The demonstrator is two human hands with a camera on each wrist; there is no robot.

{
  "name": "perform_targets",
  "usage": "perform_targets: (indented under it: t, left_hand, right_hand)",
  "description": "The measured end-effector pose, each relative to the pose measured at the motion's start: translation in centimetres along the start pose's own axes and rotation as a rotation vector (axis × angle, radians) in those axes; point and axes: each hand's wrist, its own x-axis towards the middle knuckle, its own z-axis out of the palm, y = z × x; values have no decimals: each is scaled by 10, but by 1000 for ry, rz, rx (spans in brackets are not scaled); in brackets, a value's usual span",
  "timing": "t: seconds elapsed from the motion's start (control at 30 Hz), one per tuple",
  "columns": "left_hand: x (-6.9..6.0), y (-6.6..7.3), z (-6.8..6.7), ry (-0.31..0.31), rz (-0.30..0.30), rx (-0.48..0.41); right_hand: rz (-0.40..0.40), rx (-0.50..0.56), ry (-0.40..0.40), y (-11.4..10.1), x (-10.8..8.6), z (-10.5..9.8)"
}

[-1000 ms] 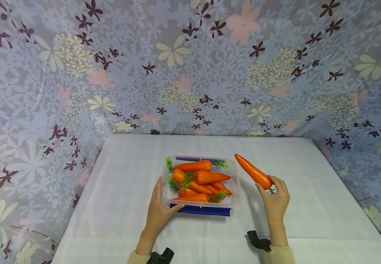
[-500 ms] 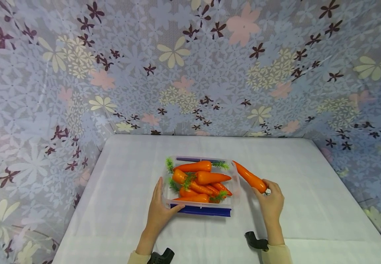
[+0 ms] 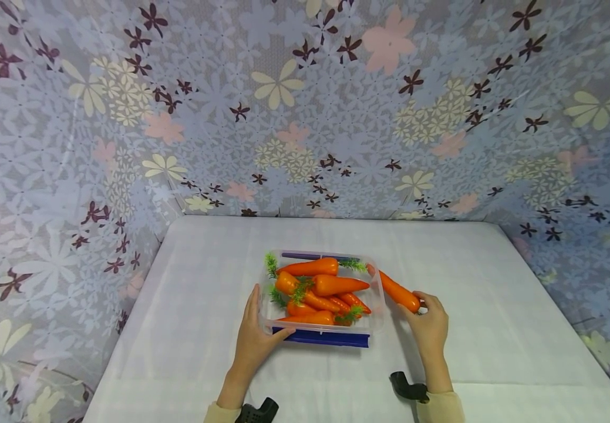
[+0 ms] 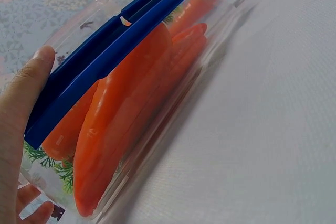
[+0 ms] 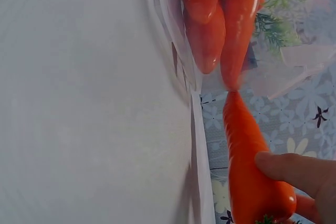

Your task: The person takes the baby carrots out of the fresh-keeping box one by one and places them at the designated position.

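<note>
A clear plastic box (image 3: pixel 380 320) with blue clip flaps (image 3: pixel 331 339) stands on the table, holding several orange carrots (image 3: pixel 339 284) with green tops. My left hand (image 3: pixel 254 342) grips its front left corner, thumb at the front side and fingers along the left wall. In the left wrist view the thumb (image 4: pixel 32 80) lies beside the blue flap. Right of the box, my right hand (image 3: pixel 430 326) pinches another carrot (image 3: pixel 398 292) by its thick end. That carrot slants with its tip at the box's right wall; whether the tip is inside I cannot tell.
A white cloth (image 3: pixel 505 329) covers the table. Flowered fabric (image 3: pixel 305 117) rises behind it and along both sides. A black wrist device (image 3: pixel 409 388) sits at the right wrist, and another (image 3: pixel 259 411) at the left.
My right hand has moved left and slightly down with the carrot, bringing its tip to the box's right wall. The left hand and box have stayed in place.
</note>
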Motion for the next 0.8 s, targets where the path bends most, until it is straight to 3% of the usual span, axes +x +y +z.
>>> perform_targets:
  t: [0.47, 0.8]
  left_hand:
    - [0, 0, 0, -3, 1, -1]
    - [0, 3, -1, -2, -7, 14]
  right_hand:
    - [79, -59, -120, 0, -3, 3]
    - [85, -78, -131, 1, -5, 5]
